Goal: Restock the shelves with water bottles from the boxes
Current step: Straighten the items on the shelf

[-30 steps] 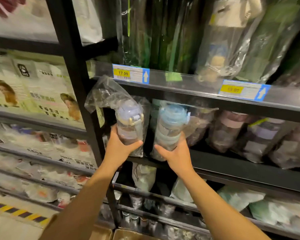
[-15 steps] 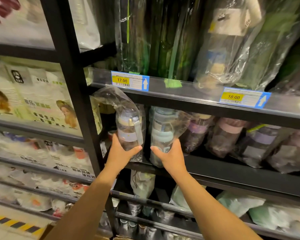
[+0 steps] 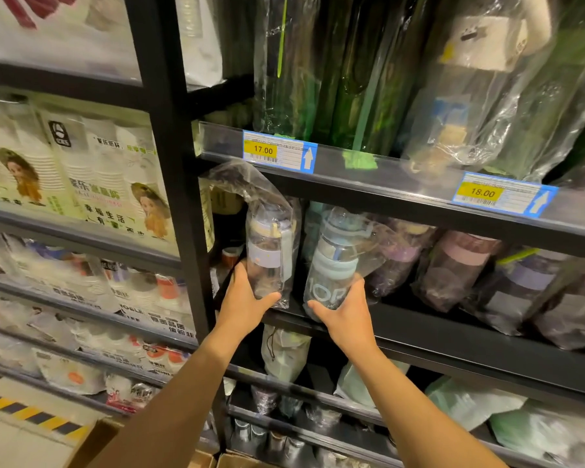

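Note:
My left hand (image 3: 245, 300) grips the base of a purple-banded water bottle (image 3: 269, 251) wrapped in a clear plastic bag, standing upright at the left end of the black shelf (image 3: 453, 336). My right hand (image 3: 347, 314) grips the bottom of a blue-banded bottle (image 3: 333, 261), also bagged, tilted slightly right beside the first. Both bottles sit under the upper shelf rail, their bases near the shelf's front edge. Several more bagged bottles (image 3: 460, 268) fill the row to the right.
A black upright post (image 3: 179, 197) stands just left of my left hand. Price tags 17.00 (image 3: 279, 152) and 18.00 (image 3: 502, 194) hang on the rail above. Paper cup packs (image 3: 81, 170) fill the left unit. A cardboard box edge (image 3: 223, 461) shows at the bottom.
Both bottles have moved deeper into the shelf, under the upper rail, and now rest lower. My hands followed them forward, still gripping the bases.

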The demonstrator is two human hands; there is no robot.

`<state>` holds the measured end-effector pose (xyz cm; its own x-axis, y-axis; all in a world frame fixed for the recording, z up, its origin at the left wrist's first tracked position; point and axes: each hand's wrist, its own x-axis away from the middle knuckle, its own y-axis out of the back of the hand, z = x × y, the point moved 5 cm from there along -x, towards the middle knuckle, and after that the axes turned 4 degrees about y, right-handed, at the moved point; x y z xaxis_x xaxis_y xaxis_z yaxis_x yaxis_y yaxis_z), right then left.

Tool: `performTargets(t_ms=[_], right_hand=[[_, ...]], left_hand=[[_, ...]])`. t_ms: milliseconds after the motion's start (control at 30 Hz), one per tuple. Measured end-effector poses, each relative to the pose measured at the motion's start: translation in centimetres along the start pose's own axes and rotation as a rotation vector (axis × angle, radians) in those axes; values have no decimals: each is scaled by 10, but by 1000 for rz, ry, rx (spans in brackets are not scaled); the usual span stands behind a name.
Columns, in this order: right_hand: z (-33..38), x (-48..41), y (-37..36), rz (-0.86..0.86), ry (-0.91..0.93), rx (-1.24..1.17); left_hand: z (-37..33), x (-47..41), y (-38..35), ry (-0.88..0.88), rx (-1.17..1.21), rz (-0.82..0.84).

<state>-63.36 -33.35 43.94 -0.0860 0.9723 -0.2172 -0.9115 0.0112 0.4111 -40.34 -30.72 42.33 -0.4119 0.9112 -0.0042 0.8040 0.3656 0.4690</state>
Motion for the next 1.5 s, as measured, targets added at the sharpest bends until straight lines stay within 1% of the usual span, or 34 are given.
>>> performTargets(t_ms=[300,633,800,900,967,1033,1200,1267,1333,1500], right_hand=[[-3,-9,-6,-16,-34,41],[8,-7,3,3,-48,141],[13,0,7,0,-63,166],[15,7,11,16,-76,193],[17,15,15,31,-91,256],[20,25,20,45,-81,371],[29,56,33,120,44,810],[29,75,37,170,82,937],[25,96,39,222,125,1007],[-4,153,40,397,144,1026]], left_hand=[[-6,-2,-1,61,-49,18],[-12,2,7,36,-47,78],[-11,12,14,13,1,77],[-13,21,18,5,-28,71],[-16,31,22,-13,-92,45],[-19,42,26,-35,-186,15],[-22,82,25,-28,-456,8],[-21,106,21,-119,-559,-29],[-14,132,14,-149,-666,-40],[16,187,-11,-85,-819,63]])
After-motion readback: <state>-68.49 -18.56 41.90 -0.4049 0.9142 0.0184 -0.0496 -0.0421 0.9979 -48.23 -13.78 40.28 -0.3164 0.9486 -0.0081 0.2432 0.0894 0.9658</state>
